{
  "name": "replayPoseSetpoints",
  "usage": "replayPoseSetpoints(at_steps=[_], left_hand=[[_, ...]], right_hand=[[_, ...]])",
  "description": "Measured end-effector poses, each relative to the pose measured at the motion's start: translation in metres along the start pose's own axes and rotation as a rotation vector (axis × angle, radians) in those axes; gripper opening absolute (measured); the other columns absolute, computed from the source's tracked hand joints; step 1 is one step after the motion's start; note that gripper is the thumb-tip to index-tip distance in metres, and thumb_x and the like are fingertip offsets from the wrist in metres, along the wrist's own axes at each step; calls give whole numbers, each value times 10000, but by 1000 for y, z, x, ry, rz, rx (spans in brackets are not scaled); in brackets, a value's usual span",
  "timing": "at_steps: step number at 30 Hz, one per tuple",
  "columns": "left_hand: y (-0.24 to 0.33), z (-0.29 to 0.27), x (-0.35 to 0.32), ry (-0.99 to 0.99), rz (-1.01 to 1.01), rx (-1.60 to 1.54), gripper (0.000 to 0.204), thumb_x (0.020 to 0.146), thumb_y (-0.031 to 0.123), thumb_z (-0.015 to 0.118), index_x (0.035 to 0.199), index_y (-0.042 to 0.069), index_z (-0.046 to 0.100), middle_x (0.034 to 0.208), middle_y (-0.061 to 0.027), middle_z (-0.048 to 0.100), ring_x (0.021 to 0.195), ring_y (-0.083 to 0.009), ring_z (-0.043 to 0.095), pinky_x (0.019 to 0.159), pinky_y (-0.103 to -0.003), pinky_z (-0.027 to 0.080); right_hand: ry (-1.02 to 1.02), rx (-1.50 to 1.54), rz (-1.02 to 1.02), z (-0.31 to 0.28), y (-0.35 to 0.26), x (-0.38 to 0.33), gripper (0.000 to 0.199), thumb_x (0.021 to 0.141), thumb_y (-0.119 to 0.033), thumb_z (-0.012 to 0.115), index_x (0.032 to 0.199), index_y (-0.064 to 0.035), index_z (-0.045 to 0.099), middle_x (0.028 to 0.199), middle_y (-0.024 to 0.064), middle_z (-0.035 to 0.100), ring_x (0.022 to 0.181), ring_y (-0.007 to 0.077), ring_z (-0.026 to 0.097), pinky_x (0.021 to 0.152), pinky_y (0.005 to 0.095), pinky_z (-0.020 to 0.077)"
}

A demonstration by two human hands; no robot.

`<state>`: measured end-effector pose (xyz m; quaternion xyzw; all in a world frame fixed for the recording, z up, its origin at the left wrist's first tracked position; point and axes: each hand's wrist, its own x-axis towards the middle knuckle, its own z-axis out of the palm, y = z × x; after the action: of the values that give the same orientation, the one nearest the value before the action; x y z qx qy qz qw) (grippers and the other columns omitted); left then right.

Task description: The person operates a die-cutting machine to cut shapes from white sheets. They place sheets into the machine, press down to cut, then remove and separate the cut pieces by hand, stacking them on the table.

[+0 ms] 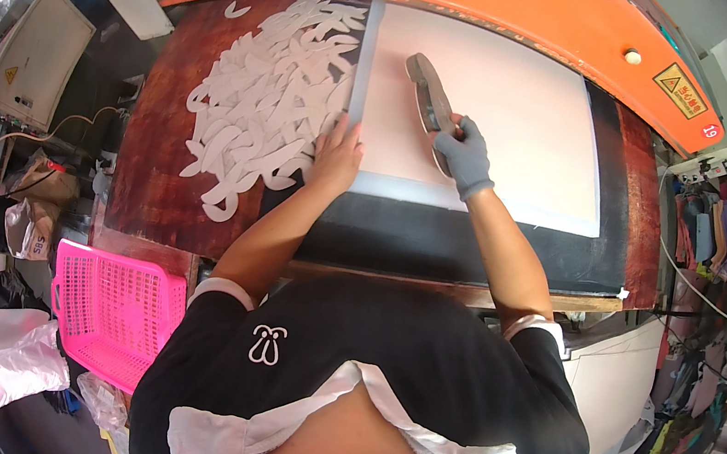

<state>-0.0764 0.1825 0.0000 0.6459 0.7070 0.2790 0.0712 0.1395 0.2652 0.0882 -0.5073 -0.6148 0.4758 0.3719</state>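
Die (436, 105), curved and metal-looking, shows in the head view over the left part of the white sheet (527, 120), its nearer end held in the right grip (466, 156), a gray-gloved hand. Whether it touches the sheet, I cannot tell. The left grip (336, 156), bare and loosely spread with nothing visible in it, lies at the sheet's left edge, beside a heap of pale cut pieces (259, 110). The die is probably stiff and fairly heavy, perhaps sharp along one rim; its side wall seems the safer hold. The sheet looks pliant, best steadied by its margin.
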Motion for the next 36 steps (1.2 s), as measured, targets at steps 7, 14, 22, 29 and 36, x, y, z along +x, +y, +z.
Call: replayPoseSetpoints(at_steps=[7, 14, 22, 29, 36], left_hand=[[2, -3, -2, -16, 8, -136, 496, 884, 213, 497, 1317, 13, 361, 1437, -178, 262, 1313, -309, 281, 1077, -462, 199], [2, -19, 22, 31, 10, -416, 516, 799, 99, 573, 1273, -2, 397, 1336, -196, 390, 1249, -330, 365, 1042, -424, 285], [-18, 2, 160, 34, 29, -621, 496, 836, 259, 563, 1255, 28, 433, 1267, -196, 494, 1185, -326, 464, 988, -394, 362], [-14, 33, 197, -193, -122, -590, 476, 847, 447, 478, 1152, 92, 566, 1138, -103, 598, 1097, -283, 530, 938, -356, 384], [-2, 8, 193, -136, -205, -1036, 371, 902, 290, 469, 1109, 6, 588, 1087, -96, 611, 1030, -183, 545, 896, -298, 402]], right_hand=[[-44, -539, -26, 56, -10, -10, 704, 678, -319, 676, 1243, 30, 444, 1137, 242, 530, 1006, 343, 569, 843, 369, 466], [-190, -749, -363, 34, 11, -46, 800, 627, -272, 764, 1294, -9, 410, 1202, 173, 484, 1058, 324, 494, 924, 373, 412], [-8, -661, -536, 49, 30, -35, 715, 583, -292, 786, 1166, -16, 477, 1104, 155, 545, 1021, 338, 522, 894, 407, 418], [40, -636, -732, 42, 22, -38, 672, 516, -251, 827, 1068, -10, 529, 1057, 151, 560, 956, 319, 550, 818, 392, 463], [62, -607, -674, 45, 26, -34, 700, 514, -251, 830, 1102, -9, 536, 1082, 162, 555, 954, 321, 548, 823, 393, 468]])
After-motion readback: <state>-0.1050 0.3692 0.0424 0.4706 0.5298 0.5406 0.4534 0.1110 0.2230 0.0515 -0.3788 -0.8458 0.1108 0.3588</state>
